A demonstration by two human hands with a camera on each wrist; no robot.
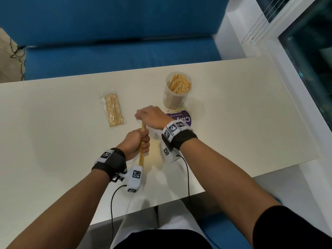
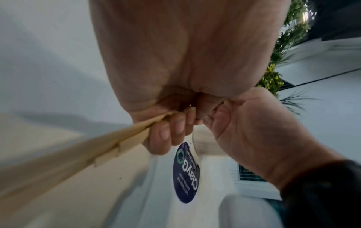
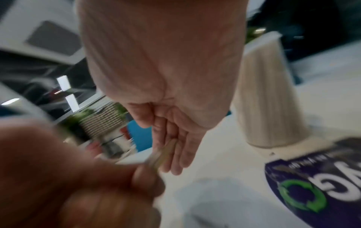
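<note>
so left hand [image 1: 136, 142] is wrapped tight round a bundle of wooden sticks [image 1: 141, 159] above the desk's [image 1: 53, 141] middle, toward the near edge, right hand [image 1: 152, 117] resting straight fingers on the bundle's far end

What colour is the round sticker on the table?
Sticker: dark purple-blue, white lettering, green arrow ring; clearest from left wrist.

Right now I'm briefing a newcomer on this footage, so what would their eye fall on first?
First, the left hand gripping a bundle of wooden sticks above the near middle of the white table, with the right hand at the bundle's top end. Next, the clear tub packed with upright sticks just beyond the right hand, and the wrapped pack of sticks lying flat left of the tub.
</note>
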